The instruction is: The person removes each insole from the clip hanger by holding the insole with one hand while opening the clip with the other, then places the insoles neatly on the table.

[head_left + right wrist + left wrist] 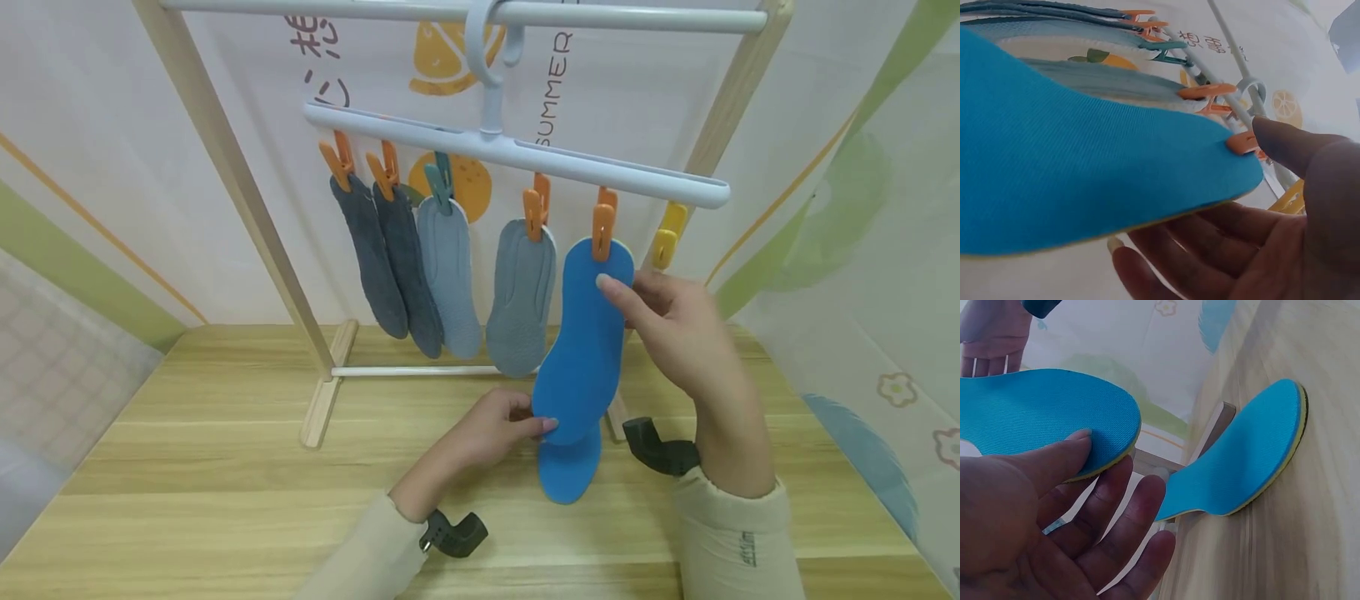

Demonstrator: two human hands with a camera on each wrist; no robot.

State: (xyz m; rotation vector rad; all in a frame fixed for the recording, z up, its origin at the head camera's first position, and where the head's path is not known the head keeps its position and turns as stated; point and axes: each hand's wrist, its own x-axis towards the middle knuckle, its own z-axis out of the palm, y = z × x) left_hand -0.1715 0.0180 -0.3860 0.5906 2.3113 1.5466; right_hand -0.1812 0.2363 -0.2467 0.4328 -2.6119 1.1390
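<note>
A blue insole point(585, 342) hangs heel-up from an orange clothespin point(602, 229) near the right end of the hanger point(517, 154). My left hand point(491, 429) pinches its lower, wide end, thumb on the blue face and fingers behind, as the left wrist view shows. Up by the heel, my right hand point(678, 321) holds the insole loosely at its right edge; the thumb lies in front and the fingertips pass behind. In the right wrist view that thumb is close to the clothespin point(1242, 142). A second blue insole point(570, 468) lies on the table, partly hidden behind the hanging one.
Two dark insoles point(371, 258) and two grey insoles point(521, 296) hang farther left from orange and green clothespins. A yellow clothespin point(667, 236) is at the hanger's right end. The wood-and-white rack point(232, 175) stands on the wooden table point(225, 500), before a printed curtain.
</note>
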